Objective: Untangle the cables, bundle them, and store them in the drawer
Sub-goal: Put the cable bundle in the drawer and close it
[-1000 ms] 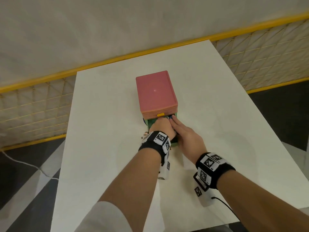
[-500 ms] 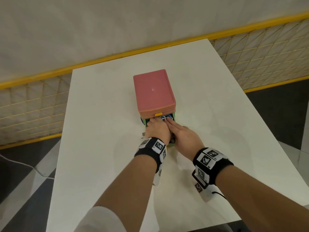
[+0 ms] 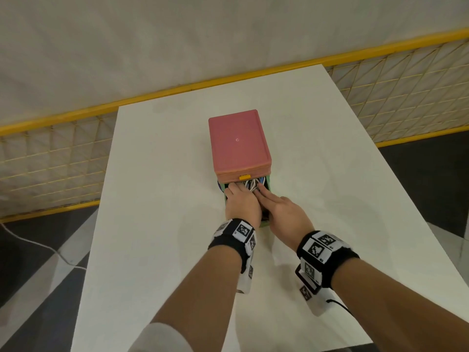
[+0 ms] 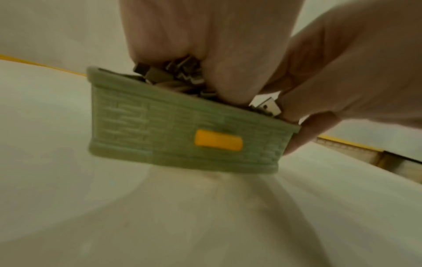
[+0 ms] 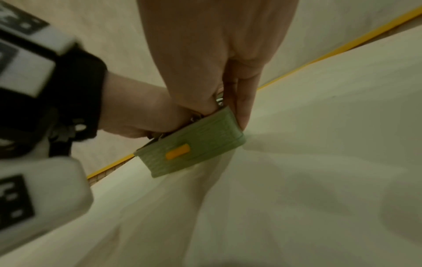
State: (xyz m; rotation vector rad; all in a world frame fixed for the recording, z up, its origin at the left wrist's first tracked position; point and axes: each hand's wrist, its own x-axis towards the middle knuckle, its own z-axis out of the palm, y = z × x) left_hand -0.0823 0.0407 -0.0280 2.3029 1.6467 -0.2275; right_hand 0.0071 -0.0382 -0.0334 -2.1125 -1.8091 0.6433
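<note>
Sleeve (image 3: 162, 336) of white cloth sits nearest, at my left elbow, and past it both my forearms reach forward over the white desk (image 3: 152, 250), each wrist wrapped in a black band (image 3: 236, 241) that carries white marker blocks. My left hand (image 3: 242, 204) lies palm-down over the pulled-out green drawer (image 4: 182, 133), its fingers (image 4: 230, 72) curled down onto the cables (image 3: 251, 184) and pressing the bundle in; metal plug ends poke out just under my knuckles in the left wrist view. My right hand (image 3: 284, 213) lies close beside it on the right, fingers nearly straight and together, tips pushing on the same cables, while its thumb (image 5: 242, 108) runs down the outer right corner of the drawer. Neither hand is closed around anything that I can make out. The drawer's front carries a small yellow handle (image 4: 218, 142). The cables, white with some blue, lie coiled inside the drawer, showing between my fingertips and the pink box (image 3: 238, 143) above. Beyond the desk runs a yellow mesh fence (image 3: 406, 97) and a pale wall.
</note>
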